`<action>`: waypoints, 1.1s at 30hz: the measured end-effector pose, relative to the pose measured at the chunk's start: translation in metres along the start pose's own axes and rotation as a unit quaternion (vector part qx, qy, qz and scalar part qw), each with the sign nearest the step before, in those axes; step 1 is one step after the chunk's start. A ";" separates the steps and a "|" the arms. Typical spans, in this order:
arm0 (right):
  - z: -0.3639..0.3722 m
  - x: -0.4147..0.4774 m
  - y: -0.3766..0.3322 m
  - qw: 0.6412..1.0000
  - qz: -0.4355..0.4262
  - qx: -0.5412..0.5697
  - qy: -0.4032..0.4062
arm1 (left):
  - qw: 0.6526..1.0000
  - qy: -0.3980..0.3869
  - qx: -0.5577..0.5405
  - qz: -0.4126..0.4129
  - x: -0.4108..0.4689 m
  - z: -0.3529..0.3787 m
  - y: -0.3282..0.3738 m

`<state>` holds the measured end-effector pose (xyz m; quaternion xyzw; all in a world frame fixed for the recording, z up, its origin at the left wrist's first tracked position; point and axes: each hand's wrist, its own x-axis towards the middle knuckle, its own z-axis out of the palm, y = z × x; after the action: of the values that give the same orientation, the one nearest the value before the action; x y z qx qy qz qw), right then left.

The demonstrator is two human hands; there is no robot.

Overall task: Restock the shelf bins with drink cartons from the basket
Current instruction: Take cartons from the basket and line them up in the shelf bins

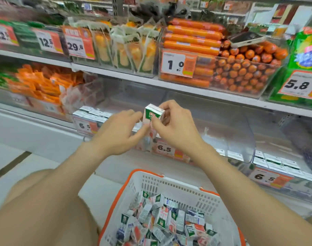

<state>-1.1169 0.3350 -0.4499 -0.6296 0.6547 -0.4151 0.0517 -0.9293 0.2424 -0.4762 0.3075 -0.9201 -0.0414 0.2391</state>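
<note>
A small white drink carton [152, 115] with a green top and pink front is held upright between both hands, just above the middle clear shelf bin [240, 139]. My right hand [176, 126] pinches it from the right and top. My left hand [119, 132] touches its lower left side with thumb and fingers. Below, a white basket [178, 190] with an orange rim holds several loose cartons [162, 221] lying in a jumble. Rows of cartons fill the left bin [91, 112] and the right bin [275, 164].
Price tags reading 6.5 [165, 149] hang on the bin fronts. The shelf above carries orange sausages [240, 68], juice pouches [126, 48] and a phone [245, 39] lying on the sausages. Orange packets [36, 80] sit at left. My bare knee [45, 210] is beside the basket.
</note>
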 end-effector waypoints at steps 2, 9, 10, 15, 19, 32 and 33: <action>0.017 0.028 -0.008 0.998 -0.038 -0.054 0.016 | 0.997 -0.020 0.021 -0.070 -0.005 0.003 -0.025; 0.063 0.092 0.002 0.950 -0.070 -0.279 -0.120 | 0.947 -0.255 0.107 -0.164 -0.012 0.022 -0.044; 0.069 0.095 0.006 0.930 -0.076 -0.332 -0.138 | 0.947 -0.254 0.110 -0.161 -0.012 0.023 -0.043; 0.092 0.085 0.025 0.882 -0.060 -0.429 -0.186 | 0.945 -0.258 0.127 -0.154 -0.012 0.028 -0.042; 0.096 0.079 0.027 0.846 -0.099 -0.481 -0.207 | 0.954 -0.223 0.129 -0.151 -0.013 0.024 -0.040; 0.085 -0.082 0.046 0.942 -0.123 -0.250 -0.188 | 0.928 -0.345 0.100 -0.103 -0.053 0.074 0.007; 0.089 -0.095 0.056 0.934 -0.079 -0.248 -0.244 | 0.909 -0.391 0.103 -0.096 -0.058 0.091 0.007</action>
<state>-1.0886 0.3669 -0.5848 -0.7536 0.6526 -0.0761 0.0188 -0.9347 0.2753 -0.5787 0.3767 -0.9049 -0.0868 -0.1783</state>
